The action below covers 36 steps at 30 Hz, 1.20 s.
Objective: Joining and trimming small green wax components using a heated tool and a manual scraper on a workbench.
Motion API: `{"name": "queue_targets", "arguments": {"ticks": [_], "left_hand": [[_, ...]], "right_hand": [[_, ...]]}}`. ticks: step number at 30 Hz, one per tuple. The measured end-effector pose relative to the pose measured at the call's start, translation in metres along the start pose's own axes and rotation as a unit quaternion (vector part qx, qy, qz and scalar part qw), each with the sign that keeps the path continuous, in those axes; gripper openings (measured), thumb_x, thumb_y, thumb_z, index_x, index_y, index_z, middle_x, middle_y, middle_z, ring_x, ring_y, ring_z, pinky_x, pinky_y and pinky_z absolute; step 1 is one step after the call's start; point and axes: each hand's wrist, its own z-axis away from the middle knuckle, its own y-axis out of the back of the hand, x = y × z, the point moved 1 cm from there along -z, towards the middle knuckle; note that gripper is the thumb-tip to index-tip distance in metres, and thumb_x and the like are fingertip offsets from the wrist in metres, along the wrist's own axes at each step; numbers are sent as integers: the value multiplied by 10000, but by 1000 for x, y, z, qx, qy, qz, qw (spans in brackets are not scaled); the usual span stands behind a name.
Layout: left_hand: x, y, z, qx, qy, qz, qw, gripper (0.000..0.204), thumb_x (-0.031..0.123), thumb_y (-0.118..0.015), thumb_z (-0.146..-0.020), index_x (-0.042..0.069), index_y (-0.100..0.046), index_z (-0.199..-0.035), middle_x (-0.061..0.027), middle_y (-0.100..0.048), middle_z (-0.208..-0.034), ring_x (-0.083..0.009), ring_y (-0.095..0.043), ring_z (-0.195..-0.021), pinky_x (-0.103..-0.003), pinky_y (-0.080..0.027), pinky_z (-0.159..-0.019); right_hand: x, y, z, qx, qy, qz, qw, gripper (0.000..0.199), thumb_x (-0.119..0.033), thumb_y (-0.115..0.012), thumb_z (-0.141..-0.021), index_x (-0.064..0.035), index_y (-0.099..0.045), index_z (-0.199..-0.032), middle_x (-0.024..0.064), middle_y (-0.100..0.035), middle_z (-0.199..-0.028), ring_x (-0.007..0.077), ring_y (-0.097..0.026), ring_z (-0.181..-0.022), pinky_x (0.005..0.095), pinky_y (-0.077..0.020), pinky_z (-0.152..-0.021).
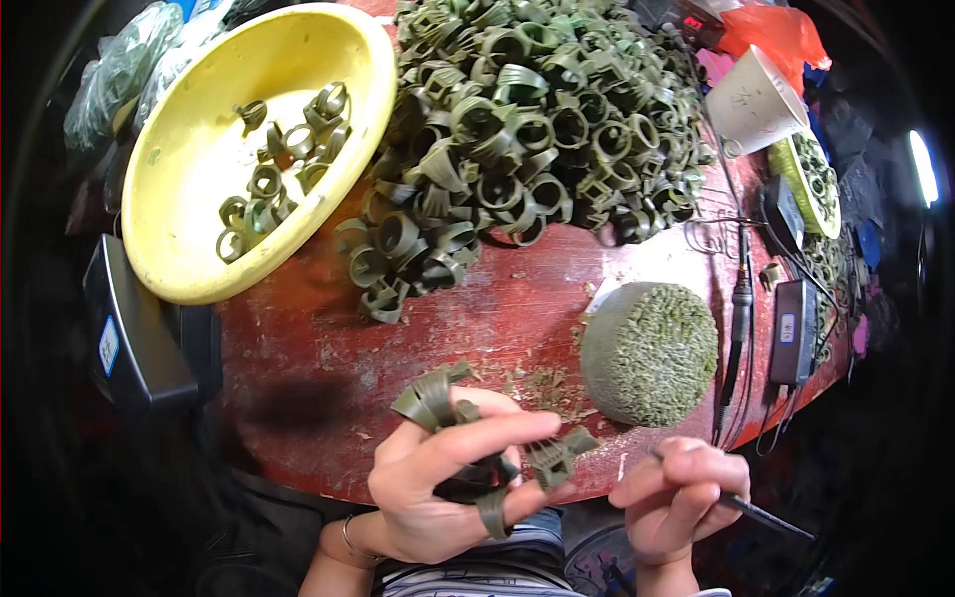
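My left hand [443,478] is closed around several dark green wax rings [438,398], some slid over the fingers; one ring [555,458] is pinched at the fingertips. My right hand [676,493] grips a thin black tool [761,514], its tip close to that pinched ring. Both hands hover over the near edge of a worn red table [298,358]. A large heap of the same green rings [517,129] covers the far middle of the table.
A yellow bowl [189,229] at the left holds several rings. A round green block of wax scraps [649,353] sits right of centre. A white cup [753,101], cables, black adapters [796,331] and a small dish of rings [814,179] crowd the right side. A dark box [129,328] lies at the left edge.
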Motion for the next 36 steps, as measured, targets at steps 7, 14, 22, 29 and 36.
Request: {"name": "queue_targets", "arguments": {"ticks": [7, 14, 22, 29, 36], "left_hand": [[-12, 0, 8, 24, 182, 332, 925, 464, 121, -725, -695, -36, -515, -1078, -105, -561, -895, -111, -557, -638, -215, -464, -563], [2, 7, 1, 19, 215, 437, 873, 338, 109, -660, -737, -31, -555, -1027, -94, -568, -881, -131, -557, -625, -216, -438, -529], [57, 29, -42, 180, -84, -290, 936, 175, 20, -662, -668, 3, -607, -833, -52, -592, -720, -112, -539, -643, -232, -424, -610], [32, 81, -87, 207, -51, -590, 779, 184, 158, -645, -734, 25, -590, -848, -160, -570, -725, -330, -566, -689, -408, -439, -640], [12, 105, -105, 159, 104, -586, 788, 263, 243, -657, -698, 44, -604, -862, -150, -618, -814, -317, -594, -773, -392, -450, -712]], "right_hand": [[21, 20, -92, -10, -74, 137, 988, 109, -6, -537, -813, 26, -628, -866, 46, -558, -642, 80, -503, -547, 201, -374, -503], [64, 5, -124, -112, 85, 393, 909, 202, -189, -668, -738, -26, -554, -703, 119, -486, -685, 281, -507, -628, 368, -397, -579], [69, -3, -124, -138, 50, 412, 899, 232, -179, -712, -669, -25, -540, -690, 108, -491, -695, 269, -515, -681, 359, -399, -626], [56, 0, -115, -136, 65, 382, 912, 142, -109, -663, -702, -24, -558, -745, 120, -516, -755, 295, -537, -726, 377, -421, -655], [16, 14, -85, -181, 71, 183, 964, 115, -78, -686, -692, -8, -603, -729, 99, -549, -692, 241, -543, -629, 318, -412, -571]]}}
